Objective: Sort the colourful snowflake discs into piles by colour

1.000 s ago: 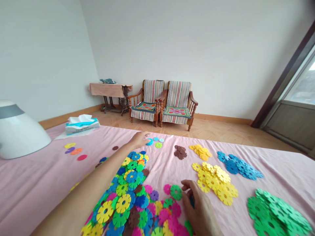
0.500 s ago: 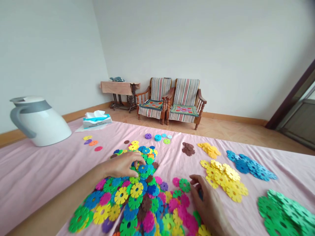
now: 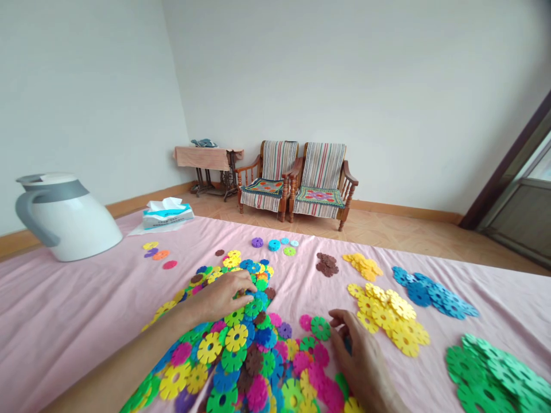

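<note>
Mixed plastic snowflake discs [image 3: 236, 337] lie in a big heap on the pink cloth. Over the heap's upper part, my left hand [image 3: 230, 292] pinches at a blue snowflake disc, its thumb and fingertips close together; the fingers partly cover the disc. My right hand [image 3: 359, 353] rests at the heap's right edge, fingers curled round blue snowflake discs [image 3: 348, 343], of which only a bit shows. Beside its fingertips lies a green disc [image 3: 320, 328]. Right of this hand are single-colour piles: yellow [image 3: 390, 315], orange-yellow [image 3: 363, 267], brown [image 3: 327, 264], blue [image 3: 434, 292] and green [image 3: 495, 373].
A white-and-grey jug [image 3: 71, 218] stands at the left, near a tissue box [image 3: 167, 215]. Several loose discs [image 3: 160, 254] lie in front of them, and small purple [image 3: 257, 242] and blue [image 3: 274, 245] stacks sit at the far edge. Two wooden chairs [image 3: 321, 172] stand beyond.
My left hand's thumb and fingers have closed together over the blue disc. The right hand keeps its curled grip in nearly the same place. The view has shifted slightly.
</note>
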Action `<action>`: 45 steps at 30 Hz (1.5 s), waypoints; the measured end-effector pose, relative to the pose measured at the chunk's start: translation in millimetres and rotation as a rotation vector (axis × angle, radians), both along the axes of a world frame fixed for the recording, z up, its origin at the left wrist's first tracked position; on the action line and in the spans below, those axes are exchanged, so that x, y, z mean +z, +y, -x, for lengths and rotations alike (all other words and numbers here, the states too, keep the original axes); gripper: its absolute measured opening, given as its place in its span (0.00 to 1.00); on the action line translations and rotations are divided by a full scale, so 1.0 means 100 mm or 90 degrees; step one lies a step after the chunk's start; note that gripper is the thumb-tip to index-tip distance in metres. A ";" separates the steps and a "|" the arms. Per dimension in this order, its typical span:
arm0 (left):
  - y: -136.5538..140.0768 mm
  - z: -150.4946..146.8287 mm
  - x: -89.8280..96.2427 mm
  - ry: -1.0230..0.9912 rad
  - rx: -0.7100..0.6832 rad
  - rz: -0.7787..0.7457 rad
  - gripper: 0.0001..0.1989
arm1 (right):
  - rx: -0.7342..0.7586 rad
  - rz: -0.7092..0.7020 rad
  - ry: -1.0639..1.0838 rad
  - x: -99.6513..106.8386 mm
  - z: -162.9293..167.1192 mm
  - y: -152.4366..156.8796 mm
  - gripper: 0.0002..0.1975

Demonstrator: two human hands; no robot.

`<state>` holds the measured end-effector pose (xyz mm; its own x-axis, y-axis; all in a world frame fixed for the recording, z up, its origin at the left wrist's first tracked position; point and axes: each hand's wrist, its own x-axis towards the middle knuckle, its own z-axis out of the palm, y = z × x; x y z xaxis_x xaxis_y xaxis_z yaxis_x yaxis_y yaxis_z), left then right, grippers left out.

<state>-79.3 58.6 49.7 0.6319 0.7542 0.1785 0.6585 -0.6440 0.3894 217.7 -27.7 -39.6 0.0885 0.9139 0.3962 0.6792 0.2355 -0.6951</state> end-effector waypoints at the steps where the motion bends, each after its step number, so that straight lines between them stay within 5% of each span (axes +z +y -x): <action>1: 0.03 -0.01 -0.03 -0.025 0.020 -0.004 0.10 | 0.000 0.000 0.000 -0.01 0.00 0.00 0.10; 8: 0.34 -0.02 -0.21 -0.308 0.248 0.179 0.15 | 0.009 0.025 -0.008 -0.01 0.00 0.01 0.10; 19: 0.28 -0.45 -0.16 -0.319 0.162 0.278 0.13 | 0.007 0.031 -0.001 0.00 -0.01 0.00 0.10; 31: 0.38 -0.80 -0.27 -0.232 0.063 0.237 0.12 | 0.006 0.002 0.015 -0.04 0.00 0.02 0.11; 45: 0.20 -0.13 -0.05 -0.215 0.170 0.088 0.13 | 0.021 0.010 0.006 0.01 0.00 -0.02 0.10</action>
